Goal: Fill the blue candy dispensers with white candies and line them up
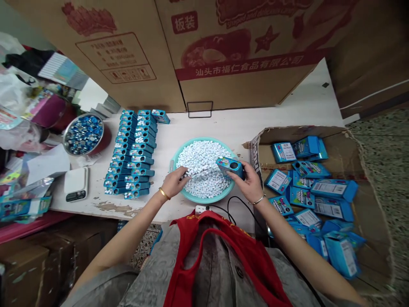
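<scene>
A pale green basin [175,158] full of small white candies [204,153] stands in front of me on the table. Over its left side, my left hand [174,182] is closed on the end of a see-through, scoop-like piece [202,172] with candies on or under it; its exact shape is hard to make out. My right hand [251,184] grips a small blue candy box [227,164] above the basin's right side. A round dark hole shows in the box's upper face, and the clear piece reaches close to it.
Rows of blue boxes [140,157], several showing white candies, stand on the left. Beyond them are a bowl of blue-silver pieces [83,134] and a white scale [76,183]. An open carton [377,221] of blue boxes is on the right. Large cartons [128,55] stand behind.
</scene>
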A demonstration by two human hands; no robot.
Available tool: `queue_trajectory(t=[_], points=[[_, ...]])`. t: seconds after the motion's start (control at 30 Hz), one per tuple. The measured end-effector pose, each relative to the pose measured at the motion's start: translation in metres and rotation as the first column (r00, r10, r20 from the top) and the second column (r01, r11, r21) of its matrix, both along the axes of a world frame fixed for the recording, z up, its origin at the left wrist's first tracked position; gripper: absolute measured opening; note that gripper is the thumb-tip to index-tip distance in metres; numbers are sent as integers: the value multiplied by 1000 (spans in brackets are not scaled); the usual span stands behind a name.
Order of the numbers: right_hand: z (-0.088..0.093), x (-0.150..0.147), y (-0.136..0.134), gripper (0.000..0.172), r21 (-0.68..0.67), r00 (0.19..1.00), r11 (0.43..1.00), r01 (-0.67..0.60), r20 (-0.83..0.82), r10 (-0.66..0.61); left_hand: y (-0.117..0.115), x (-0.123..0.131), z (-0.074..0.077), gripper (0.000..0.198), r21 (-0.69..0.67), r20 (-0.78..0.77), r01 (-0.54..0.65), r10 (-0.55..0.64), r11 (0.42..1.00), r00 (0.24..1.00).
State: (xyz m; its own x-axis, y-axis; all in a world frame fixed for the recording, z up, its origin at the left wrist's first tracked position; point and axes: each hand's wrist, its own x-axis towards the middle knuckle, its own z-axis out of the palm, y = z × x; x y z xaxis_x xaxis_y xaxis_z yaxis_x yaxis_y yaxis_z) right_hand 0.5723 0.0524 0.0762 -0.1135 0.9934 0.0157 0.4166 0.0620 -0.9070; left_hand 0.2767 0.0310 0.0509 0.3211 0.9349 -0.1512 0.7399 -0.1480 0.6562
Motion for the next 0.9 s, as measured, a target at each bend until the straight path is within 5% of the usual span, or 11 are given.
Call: queue_trajectory(t=[0.23, 0.47, 0.6, 0.7, 0.77, 0.9], points=[[-3, -4, -2, 32, 189, 953, 952, -241, 230, 195, 27, 1, 75, 25, 63, -72, 254, -249, 965, 966], [-8, -26, -8, 35, 274, 925, 910, -312, 307, 225, 46, 40, 148, 23, -96, -508, 429, -415, 898, 755], [-10, -29, -9, 36, 284, 928, 907, -310, 300, 223, 47, 61, 179, 19, -108, -616, 484, -440, 869, 653], [-11, -28, -9, 36, 285, 933, 912, -296, 292, 211, 44, 58, 183, 20, -64, -624, 479, -410, 875, 665], [-11, -26, -9, 36, 275, 937, 919, -281, 287, 200, 41, 44, 173, 20, -29, -610, 414, -344, 910, 714], [-8, -20, -8, 34, 240, 943, 935, -261, 270, 194, 23, 0, 119, 23, -92, -572, 175, -196, 980, 797]])
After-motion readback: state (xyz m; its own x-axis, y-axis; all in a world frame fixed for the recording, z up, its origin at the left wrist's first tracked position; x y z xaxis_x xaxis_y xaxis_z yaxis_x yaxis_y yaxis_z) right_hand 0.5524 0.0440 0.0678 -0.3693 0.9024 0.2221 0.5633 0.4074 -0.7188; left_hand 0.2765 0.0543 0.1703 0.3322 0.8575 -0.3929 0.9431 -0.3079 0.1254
